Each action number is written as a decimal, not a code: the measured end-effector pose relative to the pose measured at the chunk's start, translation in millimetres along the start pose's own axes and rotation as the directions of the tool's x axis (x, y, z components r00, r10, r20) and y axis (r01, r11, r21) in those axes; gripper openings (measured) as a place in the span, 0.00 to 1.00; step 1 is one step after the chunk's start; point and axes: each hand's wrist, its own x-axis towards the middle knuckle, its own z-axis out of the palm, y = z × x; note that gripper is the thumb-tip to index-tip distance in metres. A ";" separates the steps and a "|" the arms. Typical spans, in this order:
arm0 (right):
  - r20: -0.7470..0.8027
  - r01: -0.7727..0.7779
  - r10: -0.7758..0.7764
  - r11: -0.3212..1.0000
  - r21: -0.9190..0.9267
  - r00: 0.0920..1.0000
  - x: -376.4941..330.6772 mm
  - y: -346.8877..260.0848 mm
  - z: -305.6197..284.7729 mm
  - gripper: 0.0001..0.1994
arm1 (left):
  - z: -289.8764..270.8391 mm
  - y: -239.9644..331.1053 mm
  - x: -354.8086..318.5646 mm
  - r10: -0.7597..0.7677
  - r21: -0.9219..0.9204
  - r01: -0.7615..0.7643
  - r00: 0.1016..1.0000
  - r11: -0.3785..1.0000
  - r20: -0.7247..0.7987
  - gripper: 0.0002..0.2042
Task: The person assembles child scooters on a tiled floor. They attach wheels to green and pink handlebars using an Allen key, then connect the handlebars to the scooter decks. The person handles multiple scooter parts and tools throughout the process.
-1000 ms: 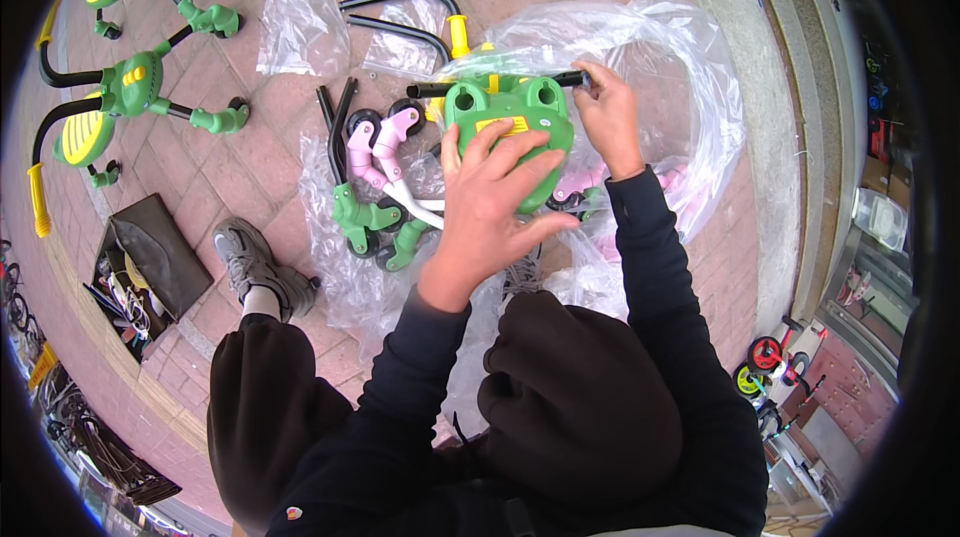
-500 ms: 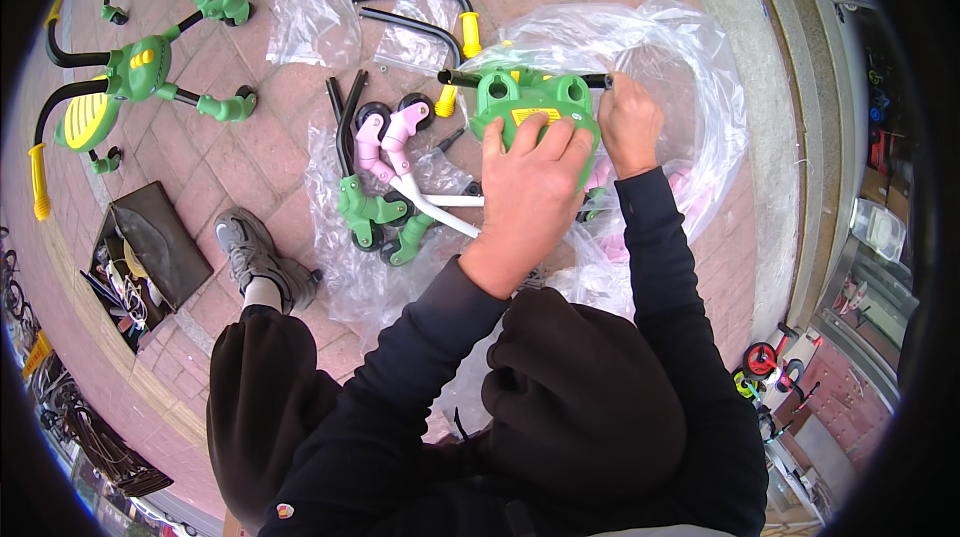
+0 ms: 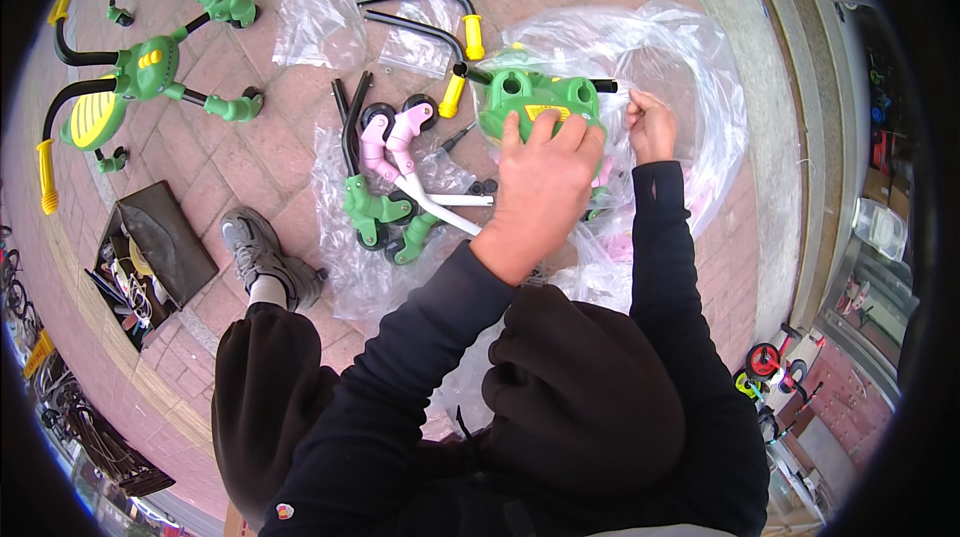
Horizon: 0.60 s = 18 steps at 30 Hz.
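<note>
Grasping the green plastic toy body (image 3: 535, 97) from the near side, the left hand (image 3: 540, 187) has its fingers (image 3: 560, 132) spread and pressed over the yellow patch. The right hand (image 3: 650, 125) pinches the clear plastic bag (image 3: 690, 67) just beside the body's right end (its fingers are closed on the film). The body sits above the brick floor (image 3: 250, 147), with pink and green wheel parts (image 3: 400, 187) to the left. I judge the bag could snag on the black axle stub and tear.

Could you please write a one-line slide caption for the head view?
Left hand grips a green toy body while right hand pinches its clear plastic bag.
</note>
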 end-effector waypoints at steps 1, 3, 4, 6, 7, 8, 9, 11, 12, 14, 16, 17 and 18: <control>0.043 -0.073 0.080 0.985 -0.155 0.996 4.9 11.7 -4.0 0.06 | 0.9 -1.0 -0.2 0.010 -0.004 -0.010 1.000 1.000 -0.022 0.24; 0.008 -0.194 0.225 0.858 -0.476 0.974 11.5 31.6 -5.4 0.04 | 3.6 -3.4 -2.1 0.021 -0.001 -0.021 0.998 1.000 -0.062 0.24; 0.107 -0.134 0.241 0.795 -0.592 0.965 9.9 37.9 -4.7 0.03 | 5.9 -3.1 -4.2 0.025 -0.002 -0.026 0.997 1.000 -0.074 0.24; 0.166 -0.024 0.275 0.577 -0.817 0.947 -0.7 40.5 4.7 0.04 | 10.6 -4.0 -8.0 0.030 0.006 -0.030 0.993 1.000 -0.110 0.22; 0.255 0.269 -0.094 0.470 -0.841 0.962 -9.2 29.5 6.2 0.06 | 12.5 -2.7 -12.5 0.035 0.008 -0.034 0.991 0.999 -0.132 0.21; 0.271 0.389 -0.393 0.263 -0.883 0.879 -19.1 12.2 6.8 0.07 | 14.5 -0.3 -17.5 0.044 0.010 -0.042 0.988 0.999 -0.150 0.20; 0.221 0.423 -0.538 0.287 -0.859 0.814 -31.1 -9.4 6.7 0.07 | 16.4 2.3 -22.1 0.058 0.013 -0.057 0.983 0.998 -0.172 0.19; 0.233 0.524 -0.701 0.231 -0.820 0.674 -52.4 -54.3 10.6 0.08 | 19.7 11.1 -34.3 0.061 0.007 -0.061 0.982 0.998 -0.177 0.16; 0.360 0.654 -0.752 0.122 -0.747 0.552 -62.2 -68.7 16.3 0.08 | 21.9 16.3 -39.8 0.058 0.005 -0.058 0.984 0.998 -0.169 0.16; 0.688 0.697 -0.567 -0.256 -0.670 0.453 -68.2 -77.3 40.2 0.07 | 26.7 26.3 -48.3 0.041 -0.012 -0.043 0.986 0.999 -0.162 0.15; 0.811 0.680 -0.270 -0.444 -0.583 0.519 -63.6 -79.5 60.9 0.07 | 31.3 34.5 -53.0 0.033 -0.008 -0.035 0.988 0.999 -0.149 0.15; 0.768 0.648 -0.116 -0.466 -0.602 0.630 -58.3 -73.7 71.9 0.08 | 32.5 37.2 -55.0 0.018 -0.012 -0.020 0.991 1.000 -0.134 0.15; 0.654 0.591 0.062 -0.500 -0.633 0.754 -50.6 -69.2 80.0 0.08 | 33.0 39.6 -57.1 0.024 -0.014 -0.026 0.991 1.000 -0.129 0.15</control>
